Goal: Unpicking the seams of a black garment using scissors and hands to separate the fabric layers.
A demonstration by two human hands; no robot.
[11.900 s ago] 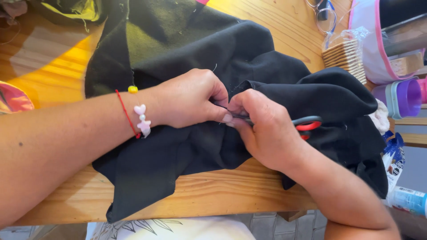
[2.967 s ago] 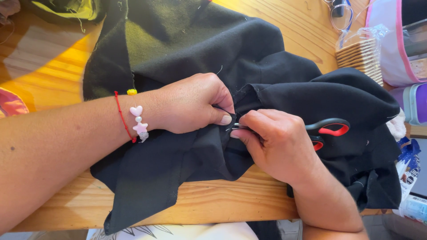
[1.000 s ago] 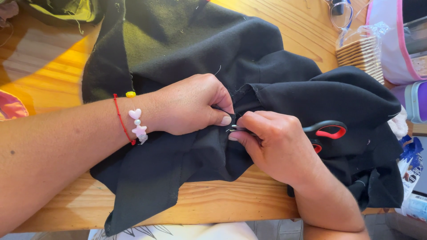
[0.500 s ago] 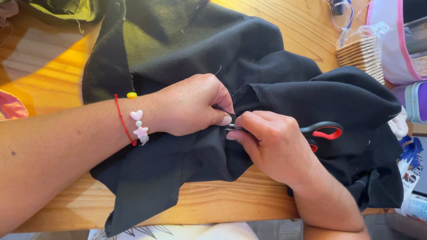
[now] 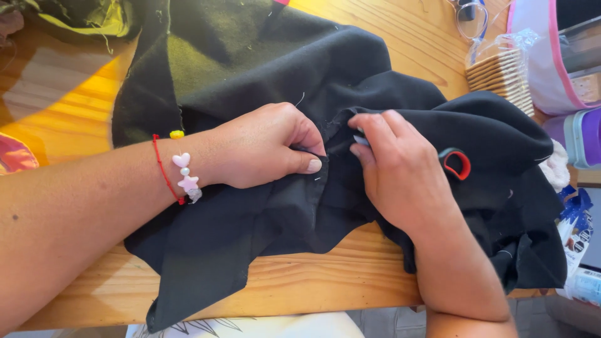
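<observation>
Looking down, head view: my two hands meet over a black cloth point(image 5: 263, 206) spread across a wooden table point(image 5: 325, 288).
Left hand: my left hand point(image 5: 266, 147) has its fingers curled together, thumb pressed to them, clamped on a fold of the cloth.
Right hand: my right hand point(image 5: 400, 172) has its fingers bent and closed on the fold just beside the left thumb, and it grips scissors point(image 5: 456, 164) whose red-lined black handle loop shows behind the knuckles; the blades are hidden.
Where the cloth lies: bunched in the middle of the table, one corner hanging over the near edge.
How it handles: I judge it soft, light and limp, with flecks of lint and loose thread; it should slump unless pinched close on both sides of the fold.
Wrist: a red string and a bead bracelet point(image 5: 184, 178) sit on my left wrist.
Surface: warm, varnished planks, sunlit at the left.
Around: a stack of thin wooden pieces point(image 5: 501, 72) in clear wrap, a pink-trimmed pouch point(image 5: 541, 56) and a purple box point(image 5: 585, 134) at the right.
</observation>
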